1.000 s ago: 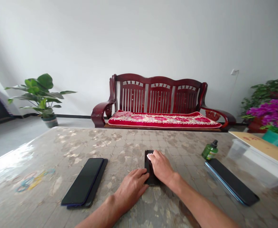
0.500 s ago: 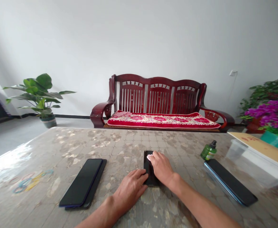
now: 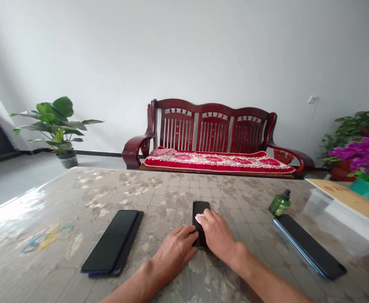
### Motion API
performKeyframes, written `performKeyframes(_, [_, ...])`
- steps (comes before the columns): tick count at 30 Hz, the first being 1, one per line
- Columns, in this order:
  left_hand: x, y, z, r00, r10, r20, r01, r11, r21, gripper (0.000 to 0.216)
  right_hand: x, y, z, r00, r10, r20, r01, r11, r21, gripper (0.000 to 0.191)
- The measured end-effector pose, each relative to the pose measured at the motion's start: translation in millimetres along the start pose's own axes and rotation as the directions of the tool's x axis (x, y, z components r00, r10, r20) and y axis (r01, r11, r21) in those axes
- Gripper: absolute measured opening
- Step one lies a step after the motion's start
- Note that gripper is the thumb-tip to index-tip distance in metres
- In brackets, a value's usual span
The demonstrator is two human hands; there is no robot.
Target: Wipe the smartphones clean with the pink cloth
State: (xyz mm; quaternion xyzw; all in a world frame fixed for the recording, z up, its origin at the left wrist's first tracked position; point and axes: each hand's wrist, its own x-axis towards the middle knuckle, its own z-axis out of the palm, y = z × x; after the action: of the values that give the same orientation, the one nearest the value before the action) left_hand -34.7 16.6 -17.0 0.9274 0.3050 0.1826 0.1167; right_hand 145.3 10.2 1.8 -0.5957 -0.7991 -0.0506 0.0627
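In the head view a black phone (image 3: 200,206) lies flat on the patterned table in front of me. My left hand (image 3: 177,248) holds it at its lower left edge, with fingertips on the screen's side. My right hand (image 3: 218,230) is closed on a small pale pink cloth (image 3: 198,218), pressed against the phone's glass; most of the cloth is hidden under the fingers. To the left, two phones (image 3: 110,242) lie stacked and slightly offset. On the right lies a dark phone stack with light blue edges (image 3: 309,246), close to a green pump bottle (image 3: 280,203).
Colored rubber bands (image 3: 42,239) lie at the table's left. A clear plastic box (image 3: 338,223) with a tan board (image 3: 351,195) on top stands at the right, beside purple flowers (image 3: 361,155). Beyond the table (image 3: 159,189) are a wooden bench (image 3: 209,130) and a potted plant (image 3: 58,126).
My right hand has slid the cloth a little down the phone, baring more of its top end. My left hand stays at the phone's edge. The view has shifted slightly.
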Motion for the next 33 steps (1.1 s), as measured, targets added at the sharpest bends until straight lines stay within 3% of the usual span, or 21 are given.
performKeyframes(9, [-1.5, -2.4, 2.1, 1.000, 0.002, -0.014, -0.002, 1.000, 0.001, 0.029, 34.6, 10.4, -0.3, 0.997, 0.079, -0.020, -0.079, 0.997, -0.007, 0.033])
performKeyframes(19, [-0.7, -2.3, 2.0, 1.000, 0.006, -0.015, -0.007, 1.000, -0.020, 0.029, 5.0, 5.0, 1.7, 1.000, -0.018, -0.011, 0.018, 1.000, 0.018, 0.033])
performKeyframes(28, [-1.7, -5.0, 6.0, 0.998, 0.034, -0.059, -0.035, 0.999, -0.003, 0.029, 35.9, 17.3, 4.6, 0.996, 0.079, -0.031, -0.080, 0.997, -0.020, 0.033])
performKeyframes(33, [-0.6, -3.9, 3.9, 0.999, 0.017, -0.034, -0.017, 1.000, 0.011, 0.030, 26.5, 11.4, 2.3, 0.998, 0.062, -0.027, -0.062, 0.998, -0.007, 0.033])
